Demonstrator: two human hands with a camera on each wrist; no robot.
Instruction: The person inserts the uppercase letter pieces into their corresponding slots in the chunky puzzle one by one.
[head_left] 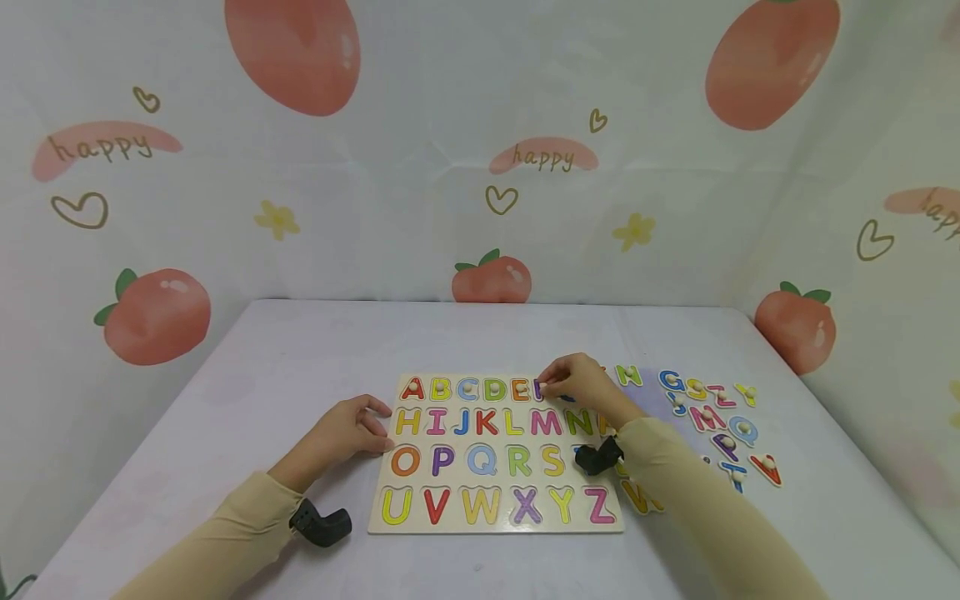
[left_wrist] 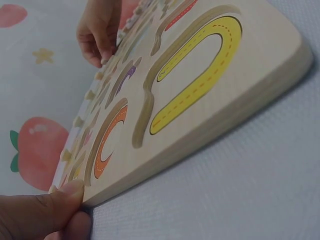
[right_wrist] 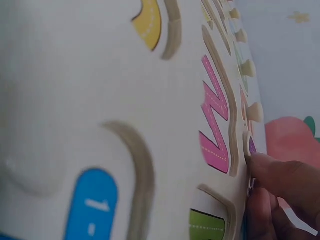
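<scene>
A wooden alphabet puzzle board [head_left: 495,527] lies flat on the table, with coloured letter recesses in rows. Knobbed letters A to E sit in its top row. My left hand [head_left: 341,435] grips the board's left edge; in the left wrist view its thumb [left_wrist: 70,192] lies against the edge with a finger below. At the top row, just right of the E piece [head_left: 521,389], my right hand [head_left: 579,385] pinches a purple letter piece [head_left: 537,390], apparently the F, mostly hidden by the fingers. The right wrist view shows the thumb [right_wrist: 280,172] and fingertips there, beside the board's pink M recess [right_wrist: 216,122].
Several loose knobbed letters lie right of the board, among them a green N [head_left: 628,375], a blue G [head_left: 671,381], a purple P [head_left: 725,446] and a red V [head_left: 767,469]. An orange W [head_left: 639,497] is near the board's right edge, partly under the right forearm.
</scene>
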